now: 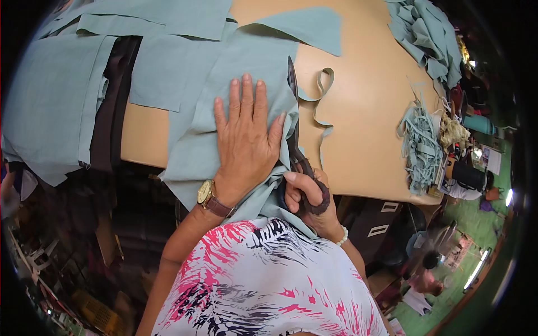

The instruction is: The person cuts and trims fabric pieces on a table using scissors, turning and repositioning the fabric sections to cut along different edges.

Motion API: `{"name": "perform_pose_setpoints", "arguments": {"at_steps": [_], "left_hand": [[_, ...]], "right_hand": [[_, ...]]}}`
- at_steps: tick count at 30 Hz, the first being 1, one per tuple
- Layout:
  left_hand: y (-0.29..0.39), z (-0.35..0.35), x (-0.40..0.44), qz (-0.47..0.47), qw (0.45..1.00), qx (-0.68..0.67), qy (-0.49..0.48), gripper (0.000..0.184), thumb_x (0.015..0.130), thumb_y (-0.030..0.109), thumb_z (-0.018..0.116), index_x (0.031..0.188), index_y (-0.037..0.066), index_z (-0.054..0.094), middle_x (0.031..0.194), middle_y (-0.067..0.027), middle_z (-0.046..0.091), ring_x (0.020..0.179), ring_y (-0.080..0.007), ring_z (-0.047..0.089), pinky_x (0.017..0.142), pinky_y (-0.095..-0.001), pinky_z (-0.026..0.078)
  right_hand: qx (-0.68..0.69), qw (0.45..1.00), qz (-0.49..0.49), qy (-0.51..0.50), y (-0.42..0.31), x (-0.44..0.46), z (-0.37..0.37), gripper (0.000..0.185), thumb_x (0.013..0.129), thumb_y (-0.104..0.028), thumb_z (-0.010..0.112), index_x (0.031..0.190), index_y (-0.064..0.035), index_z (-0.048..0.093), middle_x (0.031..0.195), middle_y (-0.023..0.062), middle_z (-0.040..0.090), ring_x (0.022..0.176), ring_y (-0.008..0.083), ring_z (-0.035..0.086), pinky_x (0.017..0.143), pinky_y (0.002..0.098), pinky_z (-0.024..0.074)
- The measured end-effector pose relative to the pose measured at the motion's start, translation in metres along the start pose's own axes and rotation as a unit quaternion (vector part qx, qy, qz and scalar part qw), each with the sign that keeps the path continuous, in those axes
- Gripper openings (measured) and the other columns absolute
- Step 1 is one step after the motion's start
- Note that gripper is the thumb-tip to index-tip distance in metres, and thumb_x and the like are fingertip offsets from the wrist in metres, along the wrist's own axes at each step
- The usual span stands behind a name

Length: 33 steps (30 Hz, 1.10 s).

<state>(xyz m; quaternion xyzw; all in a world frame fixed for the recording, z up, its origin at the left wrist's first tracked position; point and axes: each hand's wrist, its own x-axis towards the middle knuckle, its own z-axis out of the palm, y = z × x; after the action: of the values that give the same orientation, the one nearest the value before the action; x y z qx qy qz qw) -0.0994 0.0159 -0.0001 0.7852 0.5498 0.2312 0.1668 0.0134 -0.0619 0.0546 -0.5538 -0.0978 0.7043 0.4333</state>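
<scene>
My left hand (245, 131) lies flat with its fingers stretched out on a light blue-green cloth (207, 73), pressing it to the table. Just right of it, my right hand (314, 201) holds dark scissors (297, 134) by their wrapped handles. The blades point away from me along the cloth's right edge. A thin curled strip of the same fabric (318, 106) lies on the table beside the blades. Near my body the cloth is bunched and hangs over the table's edge, against the patterned shirt.
The tan table (358, 123) carries more cloth pieces (56, 101) at the left, a crumpled cloth pile (426, 39) at the far right and a heap of thin scraps (420, 145) at its right edge. Another person (426, 280) is at the lower right.
</scene>
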Motion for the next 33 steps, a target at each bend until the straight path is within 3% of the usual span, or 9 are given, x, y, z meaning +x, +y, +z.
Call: {"name": "perform_pose_setpoints", "arguments": {"at_steps": [13,19,22,23,25,26,29,32,33], "left_hand": [[-0.003,0.000,-0.001,0.008,1.000,-0.018,-0.003,0.053,0.090,0.028,0.038,0.134,0.000,0.026,0.139,-0.0197,0.024,0.130,-0.0351,0.019,0.101,-0.0531,0.011],[-0.010,-0.020,0.015,0.024,0.996,-0.080,0.007,0.043,0.085,0.019,0.049,0.122,-0.001,0.041,0.137,-0.0200,0.028,0.125,-0.0372,0.027,0.099,-0.0479,0.021],[-0.025,-0.039,0.059,0.108,0.991,0.009,0.075,0.033,0.081,0.014,0.056,0.109,-0.001,0.050,0.126,-0.0172,0.043,0.116,-0.0311,0.040,0.096,-0.0407,0.029],[-0.036,-0.045,0.080,0.104,0.991,-0.086,0.010,0.031,0.081,0.013,0.057,0.107,-0.001,0.051,0.120,-0.0150,0.047,0.112,-0.0274,0.043,0.094,-0.0382,0.031],[-0.052,-0.057,0.123,0.099,0.951,-0.266,-0.120,0.026,0.080,0.012,0.058,0.102,-0.001,0.054,0.108,-0.0106,0.055,0.104,-0.0200,0.050,0.091,-0.0331,0.036],[-0.040,-0.074,0.132,-0.027,0.844,-0.489,-0.217,0.021,0.079,0.008,0.059,0.098,0.000,0.055,0.096,-0.0048,0.059,0.095,-0.0112,0.052,0.087,-0.0250,0.038],[-0.046,-0.064,0.160,-0.072,0.727,-0.632,-0.257,0.017,0.080,0.007,0.058,0.096,0.001,0.056,0.094,-0.0080,0.060,0.089,-0.0123,0.056,0.081,-0.0247,0.044],[-0.052,-0.046,0.166,-0.103,0.604,-0.708,-0.351,0.016,0.080,0.004,0.056,0.096,0.000,0.055,0.085,-0.0095,0.062,0.066,-0.0141,0.060,0.058,-0.0218,0.051],[-0.066,-0.029,0.173,-0.106,0.577,-0.723,-0.364,0.012,0.081,0.005,0.056,0.092,0.001,0.056,0.089,-0.0085,0.061,0.076,-0.0106,0.060,0.062,-0.0219,0.051]], "right_hand": [[-0.009,1.000,-0.013,0.022,0.012,0.007,0.013,0.025,0.079,-0.018,0.060,0.065,-0.0036,0.046,0.051,0.0008,0.044,0.041,0.0085,0.043,0.040,0.0210,0.0307],[-0.019,0.999,-0.041,-0.002,0.016,0.009,0.013,0.025,0.080,-0.019,0.060,0.065,-0.0031,0.048,0.049,-0.0002,0.045,0.040,0.0066,0.042,0.038,0.0194,0.0285],[-0.104,0.992,-0.070,-0.021,0.002,0.000,0.012,0.025,0.080,-0.020,0.060,0.067,-0.0017,0.050,0.049,-0.0004,0.046,0.040,0.0053,0.042,0.038,0.0194,0.0282],[-0.137,0.987,-0.085,-0.025,-0.005,-0.005,0.011,0.024,0.080,-0.020,0.060,0.067,-0.0012,0.051,0.048,-0.0004,0.047,0.041,0.0048,0.042,0.038,0.0193,0.0281],[-0.204,0.970,-0.128,-0.047,-0.018,-0.012,0.004,0.023,0.079,-0.018,0.061,0.066,-0.0011,0.052,0.046,-0.0007,0.048,0.039,0.0037,0.041,0.037,0.0198,0.0278],[-0.211,0.966,-0.142,-0.054,-0.023,-0.015,0.001,0.023,0.079,-0.018,0.061,0.065,-0.0011,0.052,0.045,-0.0007,0.048,0.039,0.0038,0.042,0.037,0.0197,0.0281],[-0.199,0.959,-0.178,-0.092,-0.040,-0.023,-0.013,0.022,0.078,-0.016,0.062,0.064,-0.0011,0.052,0.045,-0.0009,0.048,0.039,0.0041,0.043,0.037,0.0188,0.0298],[-0.107,0.971,-0.176,-0.123,-0.050,-0.023,-0.025,0.023,0.077,-0.014,0.061,0.060,-0.0027,0.051,0.046,-0.0005,0.047,0.038,0.0053,0.042,0.037,0.0191,0.0296],[-0.071,0.974,-0.168,-0.134,-0.051,-0.020,-0.029,0.023,0.077,-0.014,0.060,0.059,-0.0031,0.050,0.045,-0.0004,0.046,0.038,0.0056,0.042,0.037,0.0192,0.0296]]}}
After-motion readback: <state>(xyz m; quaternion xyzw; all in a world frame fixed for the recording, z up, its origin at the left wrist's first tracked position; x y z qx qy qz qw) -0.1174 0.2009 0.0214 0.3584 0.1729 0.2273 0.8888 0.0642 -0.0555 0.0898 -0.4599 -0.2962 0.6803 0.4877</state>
